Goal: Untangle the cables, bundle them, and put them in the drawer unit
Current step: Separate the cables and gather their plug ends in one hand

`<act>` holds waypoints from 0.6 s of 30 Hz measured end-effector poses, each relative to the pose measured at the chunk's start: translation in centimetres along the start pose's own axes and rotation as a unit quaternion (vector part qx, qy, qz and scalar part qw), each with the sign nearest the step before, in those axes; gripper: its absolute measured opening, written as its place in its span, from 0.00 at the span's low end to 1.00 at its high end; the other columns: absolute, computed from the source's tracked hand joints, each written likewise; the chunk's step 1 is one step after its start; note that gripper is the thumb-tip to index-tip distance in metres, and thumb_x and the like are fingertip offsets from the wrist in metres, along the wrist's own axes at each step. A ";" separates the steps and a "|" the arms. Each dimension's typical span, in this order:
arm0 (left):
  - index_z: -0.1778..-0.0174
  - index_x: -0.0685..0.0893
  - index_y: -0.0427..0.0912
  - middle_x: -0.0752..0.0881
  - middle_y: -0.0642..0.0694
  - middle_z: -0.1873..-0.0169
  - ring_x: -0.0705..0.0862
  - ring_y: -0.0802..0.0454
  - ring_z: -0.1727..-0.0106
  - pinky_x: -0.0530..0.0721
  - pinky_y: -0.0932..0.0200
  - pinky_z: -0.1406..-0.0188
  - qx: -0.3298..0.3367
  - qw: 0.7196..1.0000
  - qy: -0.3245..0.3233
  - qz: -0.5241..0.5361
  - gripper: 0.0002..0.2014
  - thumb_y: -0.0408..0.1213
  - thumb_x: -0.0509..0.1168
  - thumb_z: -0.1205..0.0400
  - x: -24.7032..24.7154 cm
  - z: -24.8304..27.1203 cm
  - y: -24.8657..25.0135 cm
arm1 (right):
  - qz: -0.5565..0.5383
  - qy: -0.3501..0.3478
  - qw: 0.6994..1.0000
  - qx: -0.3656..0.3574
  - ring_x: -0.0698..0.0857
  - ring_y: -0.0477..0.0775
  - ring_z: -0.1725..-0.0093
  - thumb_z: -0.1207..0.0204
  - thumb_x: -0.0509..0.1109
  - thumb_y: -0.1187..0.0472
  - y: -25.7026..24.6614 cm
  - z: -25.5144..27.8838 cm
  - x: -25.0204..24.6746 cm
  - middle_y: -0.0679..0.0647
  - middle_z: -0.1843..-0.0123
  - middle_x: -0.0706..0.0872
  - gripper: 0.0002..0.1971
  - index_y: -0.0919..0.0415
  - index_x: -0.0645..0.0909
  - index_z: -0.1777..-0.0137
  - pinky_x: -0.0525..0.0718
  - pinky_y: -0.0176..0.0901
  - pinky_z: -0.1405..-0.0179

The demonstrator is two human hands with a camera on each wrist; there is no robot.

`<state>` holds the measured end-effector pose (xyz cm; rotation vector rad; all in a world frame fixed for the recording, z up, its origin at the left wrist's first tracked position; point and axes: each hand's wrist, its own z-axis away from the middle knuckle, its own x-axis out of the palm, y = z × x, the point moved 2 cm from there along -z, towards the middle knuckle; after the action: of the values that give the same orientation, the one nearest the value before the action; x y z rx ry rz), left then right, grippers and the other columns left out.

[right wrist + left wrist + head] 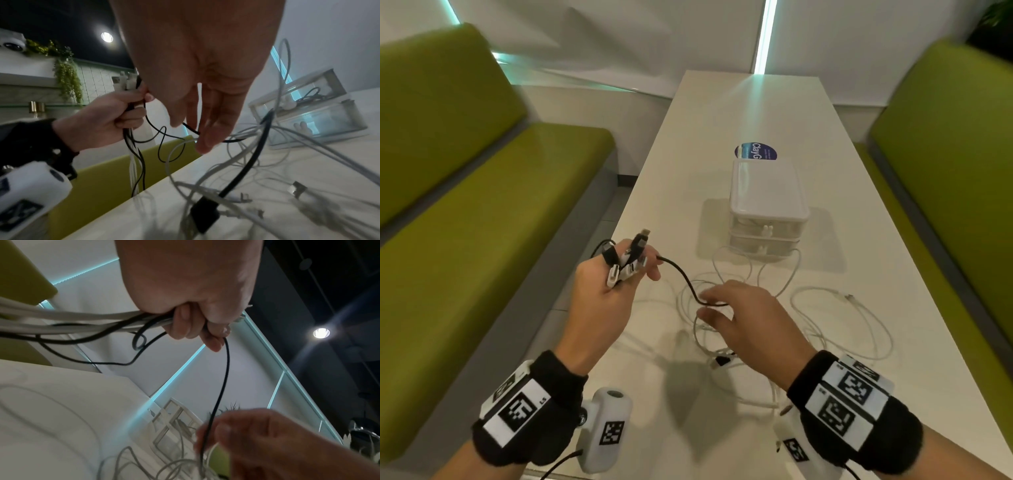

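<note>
My left hand (633,274) is raised over the table's left edge and grips a bundle of cable ends (625,262), black and white plugs sticking up. The bundle hangs below the fist (131,110). A black cable (681,274) runs from that fist down to my right hand (709,305), whose fingers (207,129) are straight and spread, the cable passing across them. Loose white cables (825,329) lie tangled on the table under and beside the right hand. The clear two-drawer unit (768,205) stands behind them, drawers closed, a cable visible inside (310,95).
The white table (750,113) is long and narrow, with green benches on the left (482,205) and right (945,154). A round blue sticker (755,151) lies behind the drawer unit. A black plug (722,360) rests near my right wrist.
</note>
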<state>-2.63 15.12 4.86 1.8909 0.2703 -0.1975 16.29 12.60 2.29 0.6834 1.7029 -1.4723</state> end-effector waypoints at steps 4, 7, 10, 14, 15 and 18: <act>0.60 0.83 0.43 0.87 0.56 0.68 0.81 0.64 0.69 0.78 0.42 0.62 -0.003 0.995 0.101 -0.023 0.11 0.39 0.61 0.14 -1.8 -1.2 -0.1 | 0.059 -0.038 0.997 -0.018 0.83 0.52 0.50 0.17 0.62 0.52 0.0 -0.3 -0.5 0.46 0.49 0.83 0.06 0.51 0.79 0.47 0.81 0.48 0.50; 0.58 0.86 0.47 0.87 0.58 0.63 0.84 0.40 0.54 0.81 0.42 0.51 -0.056 0.988 0.127 -0.061 0.11 0.40 0.61 0.13 -2.3 -1.9 -1.2 | 0.083 -0.039 0.996 -0.023 0.82 0.53 0.52 0.15 0.58 0.52 0.3 -0.3 -1.1 0.48 0.50 0.82 0.09 0.53 0.77 0.48 0.81 0.51 0.51; 0.46 0.87 0.50 0.89 0.58 0.52 0.86 0.60 0.53 0.84 0.62 0.50 -0.026 0.986 0.092 -0.139 0.10 0.34 0.61 0.14 -1.8 -1.6 -1.2 | 0.089 -0.024 0.995 -0.028 0.80 0.53 0.57 0.14 0.54 0.50 0.4 -0.2 -1.1 0.48 0.56 0.80 0.15 0.56 0.76 0.55 0.80 0.50 0.55; 0.39 0.87 0.47 0.87 0.61 0.49 0.85 0.70 0.49 0.80 0.75 0.46 0.114 0.976 -0.076 -0.168 0.20 0.22 0.70 0.24 0.7 -0.6 -0.6 | 0.042 0.008 0.998 -0.052 0.81 0.55 0.61 0.14 0.56 0.52 -0.2 -0.2 -0.8 0.47 0.52 0.76 0.14 0.58 0.79 0.53 0.79 0.49 0.60; 0.40 0.87 0.49 0.87 0.62 0.48 0.85 0.68 0.49 0.81 0.72 0.45 0.128 0.965 -0.132 -0.189 0.20 0.25 0.73 0.25 1.5 -0.2 -0.8 | 0.037 0.017 0.997 -0.062 0.80 0.54 0.63 0.14 0.56 0.52 -0.4 -0.1 -0.8 0.46 0.53 0.75 0.12 0.57 0.77 0.54 0.76 0.47 0.63; 0.54 0.88 0.45 0.81 0.62 0.64 0.80 0.62 0.66 0.78 0.65 0.64 0.152 0.935 -0.175 -0.270 0.04 0.38 0.73 0.23 2.8 0.2 -1.3 | 0.022 0.010 0.998 -0.059 0.76 0.50 0.64 0.14 0.55 0.52 -0.8 0.0 -1.1 0.43 0.60 0.73 0.10 0.51 0.69 0.58 0.68 0.40 0.65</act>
<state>-0.28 15.56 2.86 2.0010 0.5354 -0.9867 16.22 12.58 3.64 0.6698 1.7626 -1.3265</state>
